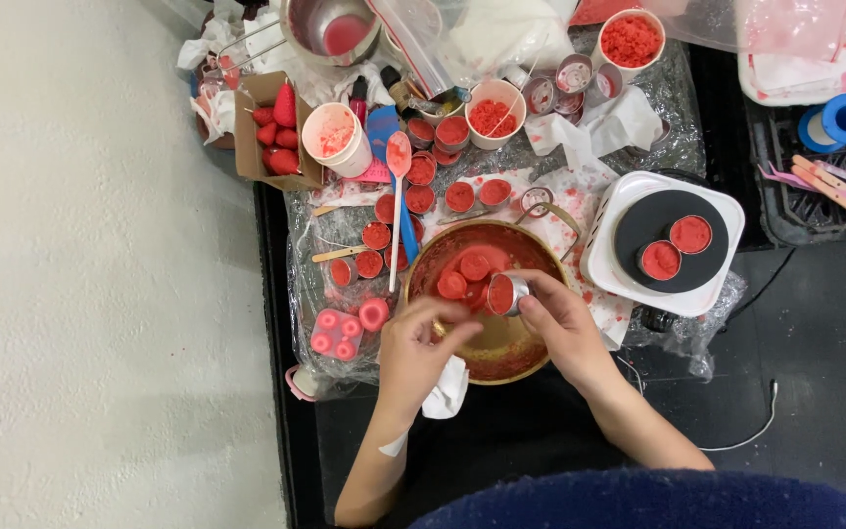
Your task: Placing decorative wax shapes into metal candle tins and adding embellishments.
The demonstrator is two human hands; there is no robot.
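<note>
Head camera view, looking straight down at a cluttered work surface covered in crinkled clear plastic. Just below the middle of the frame sits a round brass-coloured metal bowl [501,358] with red wax discs and red residue inside. Over its near half, the person's right hand [560,328] holds a small round metal tin filled with red wax [503,293], tipped on its side so the red face points to the left of the frame. The thumb and fingers [531,306] are curled closed around the tin's rim and wall, with the tin sticking out past the fingertips above the bowl. The left hand [421,345] hovers just to the left, its fingers bent and pinched together at the bowl's near-left edge; I cannot tell whether they grip anything. A white cloth [447,390] lies under that wrist.

To the right of the bowl, a white square hotplate with a black round top [629,211] carries two more red-filled tins. Above the bowl, in the upper middle, many small tins of red wax [421,171] are scattered, along with white paper cups holding red crumbs [494,113]. A pink silicone mould [335,331] lies to the bowl's left.
</note>
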